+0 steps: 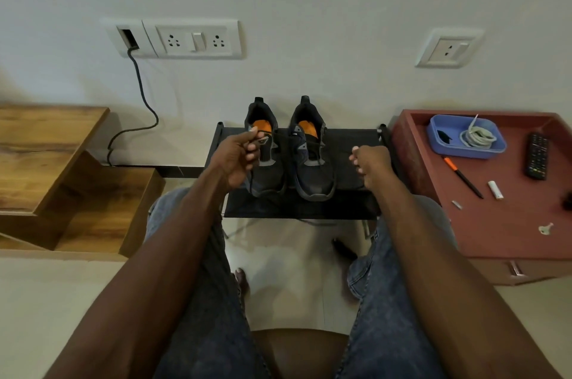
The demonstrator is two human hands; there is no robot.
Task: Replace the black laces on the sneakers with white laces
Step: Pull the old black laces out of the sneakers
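nearest are the person's knees in jeans, with both forearms reaching out over them toward a low black rack. the left hand is over the near left corner of the rack, its fingers curled and pinching a black lace; the lace runs from the fingertips down past the toe of the left sneaker, which sits on the rack just behind the hand. the right hand hovers over the right half of the rack, fingers loosely curled, apart from the right sneaker; whether it holds anything i cannot tell. both sneakers stand side by side, toes toward the person. right of the rack, a red table carries a blue tray with coiled white laces.
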